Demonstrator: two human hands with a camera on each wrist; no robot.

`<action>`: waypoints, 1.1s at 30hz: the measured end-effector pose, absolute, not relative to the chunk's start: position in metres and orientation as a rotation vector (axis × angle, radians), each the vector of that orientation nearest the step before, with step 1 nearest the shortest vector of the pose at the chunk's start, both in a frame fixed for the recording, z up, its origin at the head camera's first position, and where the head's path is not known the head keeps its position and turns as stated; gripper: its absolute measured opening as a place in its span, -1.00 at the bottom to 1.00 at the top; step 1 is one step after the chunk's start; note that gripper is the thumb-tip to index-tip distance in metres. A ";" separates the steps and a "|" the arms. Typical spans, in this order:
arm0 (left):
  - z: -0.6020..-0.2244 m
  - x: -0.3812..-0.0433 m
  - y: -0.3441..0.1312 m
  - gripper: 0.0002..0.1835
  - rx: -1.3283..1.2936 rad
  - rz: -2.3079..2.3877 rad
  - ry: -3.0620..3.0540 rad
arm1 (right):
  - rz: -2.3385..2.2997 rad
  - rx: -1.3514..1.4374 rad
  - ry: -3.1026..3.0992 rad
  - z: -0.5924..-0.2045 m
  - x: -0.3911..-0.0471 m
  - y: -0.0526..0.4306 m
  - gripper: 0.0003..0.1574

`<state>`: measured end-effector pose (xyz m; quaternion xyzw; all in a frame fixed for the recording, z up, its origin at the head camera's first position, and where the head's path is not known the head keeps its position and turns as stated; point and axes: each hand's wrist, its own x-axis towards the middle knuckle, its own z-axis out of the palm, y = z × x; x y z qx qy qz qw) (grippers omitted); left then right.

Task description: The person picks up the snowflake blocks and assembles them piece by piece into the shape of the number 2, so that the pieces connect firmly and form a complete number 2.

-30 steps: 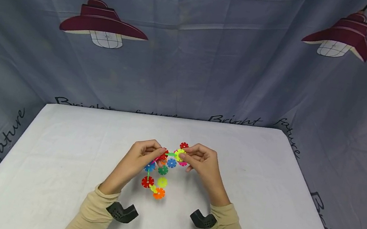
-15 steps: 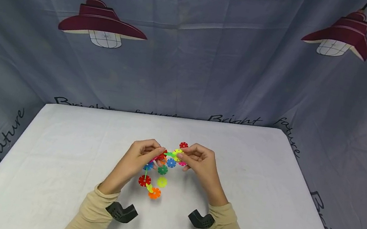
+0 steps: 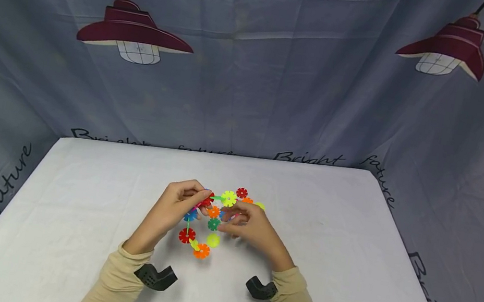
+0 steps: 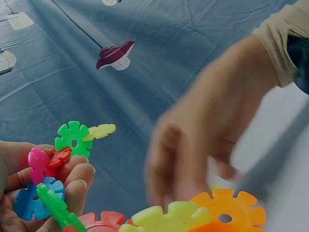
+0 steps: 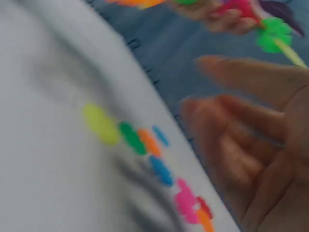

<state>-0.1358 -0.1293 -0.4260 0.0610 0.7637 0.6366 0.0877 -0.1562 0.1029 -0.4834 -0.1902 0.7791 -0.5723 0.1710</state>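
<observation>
Fingers (image 4: 79,166) of left hand (image 3: 172,210) grip linked discs (image 3: 187,236); right hand (image 3: 254,228) hovers nearby.

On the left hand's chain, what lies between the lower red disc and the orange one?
A yellow disc lies between the lower red disc and the orange disc, seen in the left wrist view.

Beige sleeves (image 3: 119,279) each bear a bent black bracket (image 3: 155,278).

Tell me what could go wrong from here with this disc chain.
The left hand grips only part of the chain, so the unsupported discs might sag and a joint might slip loose. The right hand, holding nothing, is near closely spaced loose discs and could scatter some.
</observation>
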 end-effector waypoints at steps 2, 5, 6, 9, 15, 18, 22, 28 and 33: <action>-0.425 -0.136 -0.130 -0.68 0.169 1.894 2.267 | -1.439 -0.599 2.279 -0.492 -0.155 0.098 -0.54; -0.424 -0.135 -0.129 -0.67 0.167 1.896 2.262 | -1.243 -0.653 2.389 -0.500 -0.152 0.091 -0.61; -0.423 -0.135 -0.129 -0.67 0.168 1.897 2.263 | -1.198 -0.664 2.427 -0.502 -0.151 0.089 -0.63; -0.422 -0.136 -0.128 -0.67 0.171 1.900 2.261 | -1.121 -0.664 2.509 -0.502 -0.147 0.084 -0.68; -0.423 -0.135 -0.128 -0.67 0.171 1.901 2.251 | -1.068 -0.715 2.538 -0.502 -0.146 0.082 -0.70; -0.424 -0.135 -0.128 -0.68 0.163 1.900 2.248 | -1.078 -0.718 2.501 -0.501 -0.147 0.084 -0.72; -0.426 -0.135 -0.129 -0.68 0.150 1.901 2.254 | -1.172 -0.680 2.469 -0.498 -0.152 0.093 -0.79; -0.426 -0.136 -0.130 -0.65 0.151 1.914 2.258 | -1.707 -0.547 2.447 -0.481 -0.162 0.117 -0.80; -0.427 -0.137 -0.131 -0.60 0.148 1.948 2.224 | -1.985 -0.548 2.386 -0.470 -0.166 0.130 -0.79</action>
